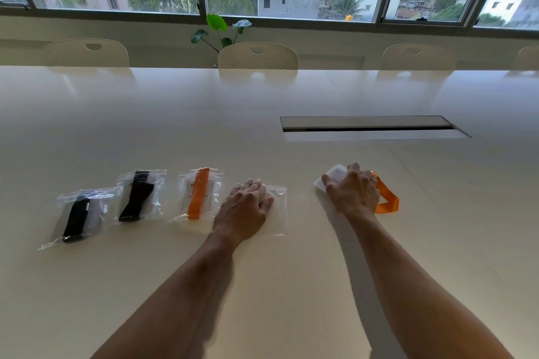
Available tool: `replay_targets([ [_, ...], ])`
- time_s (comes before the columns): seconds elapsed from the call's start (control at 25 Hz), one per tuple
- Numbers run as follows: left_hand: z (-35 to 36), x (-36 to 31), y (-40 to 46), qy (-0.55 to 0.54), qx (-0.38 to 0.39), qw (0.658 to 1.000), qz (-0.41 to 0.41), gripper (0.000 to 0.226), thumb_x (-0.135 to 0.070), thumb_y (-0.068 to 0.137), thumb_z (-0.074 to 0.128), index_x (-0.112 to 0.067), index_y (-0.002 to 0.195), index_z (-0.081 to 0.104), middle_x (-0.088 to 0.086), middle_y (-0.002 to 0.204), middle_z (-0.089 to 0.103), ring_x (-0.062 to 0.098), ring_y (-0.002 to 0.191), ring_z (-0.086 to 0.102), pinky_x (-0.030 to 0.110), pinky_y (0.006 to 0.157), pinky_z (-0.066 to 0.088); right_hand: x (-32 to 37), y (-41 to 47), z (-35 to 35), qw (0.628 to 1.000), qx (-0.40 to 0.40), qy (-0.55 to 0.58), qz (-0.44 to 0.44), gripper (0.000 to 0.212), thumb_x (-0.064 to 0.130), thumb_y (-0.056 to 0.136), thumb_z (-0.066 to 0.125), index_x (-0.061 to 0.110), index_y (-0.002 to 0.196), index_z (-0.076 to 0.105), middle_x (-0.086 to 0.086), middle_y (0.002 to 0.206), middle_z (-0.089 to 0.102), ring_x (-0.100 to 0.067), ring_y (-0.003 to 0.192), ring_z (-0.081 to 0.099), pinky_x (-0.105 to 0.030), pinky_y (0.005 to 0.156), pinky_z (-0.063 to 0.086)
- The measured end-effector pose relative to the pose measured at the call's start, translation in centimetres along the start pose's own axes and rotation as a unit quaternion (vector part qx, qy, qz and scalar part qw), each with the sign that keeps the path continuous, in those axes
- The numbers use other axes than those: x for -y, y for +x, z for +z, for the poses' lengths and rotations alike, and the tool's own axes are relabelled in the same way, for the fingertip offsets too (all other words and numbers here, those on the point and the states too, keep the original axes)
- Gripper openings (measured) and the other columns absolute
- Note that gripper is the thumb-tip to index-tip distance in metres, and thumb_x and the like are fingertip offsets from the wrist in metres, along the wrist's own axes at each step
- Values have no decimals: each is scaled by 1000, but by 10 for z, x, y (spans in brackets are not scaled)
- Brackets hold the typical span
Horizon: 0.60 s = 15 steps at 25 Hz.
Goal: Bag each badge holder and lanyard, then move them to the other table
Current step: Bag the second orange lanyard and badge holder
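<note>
My left hand (246,204) lies flat with straight fingers on an empty clear bag (277,213) on the white table (204,119). My right hand (351,191) curls over a white badge holder (329,179) and grips it together with its orange lanyard (388,201), which sticks out to the right. To the left lie three filled clear bags: one with an orange lanyard (199,194) and two with black lanyards (140,195) (78,217).
A recessed cable slot (370,128) sits in the table behind my right hand. White chairs (258,57) line the far edge, with a potted plant (218,32) and windows beyond.
</note>
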<state>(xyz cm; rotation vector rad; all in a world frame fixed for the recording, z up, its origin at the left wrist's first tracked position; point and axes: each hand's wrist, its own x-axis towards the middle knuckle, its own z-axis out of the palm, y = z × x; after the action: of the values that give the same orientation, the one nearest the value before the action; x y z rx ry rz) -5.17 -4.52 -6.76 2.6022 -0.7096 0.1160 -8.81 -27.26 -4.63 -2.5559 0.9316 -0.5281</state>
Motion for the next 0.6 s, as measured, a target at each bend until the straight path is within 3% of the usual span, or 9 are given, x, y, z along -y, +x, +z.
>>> replay_targets([
  [0.08,0,1,0,2,-1,1000,1,53,-40,100,38,-10,144,39,3,154,34,12,144,24,28,119,11,-2,3,0,999,35,-23,15,77,68,75,63,10,123,46,-23,120,53,-38,113,51,-47,91,43],
  [0.2,1,0,-1,3,-2,1000,3,53,-39,100,38,-10,144,39,3,154,35,12,144,25,27,118,11,2,8,-6,996,76,-29,24,85,69,70,69,11,126,40,-24,124,50,-40,118,48,-47,94,43],
  [0.4,1,0,-1,2,-12,1000,5,52,-39,100,40,-10,143,41,3,153,36,13,144,26,29,119,12,10,19,-20,984,177,10,16,87,43,73,81,14,136,28,-15,128,49,-34,119,49,-45,93,48],
  [0.6,0,-1,-1,1,-9,1000,8,52,-38,100,40,-10,144,40,4,153,36,14,144,26,31,120,14,19,17,-25,956,290,44,-26,76,20,68,86,12,129,41,-7,112,53,-27,109,55,-42,96,49],
])
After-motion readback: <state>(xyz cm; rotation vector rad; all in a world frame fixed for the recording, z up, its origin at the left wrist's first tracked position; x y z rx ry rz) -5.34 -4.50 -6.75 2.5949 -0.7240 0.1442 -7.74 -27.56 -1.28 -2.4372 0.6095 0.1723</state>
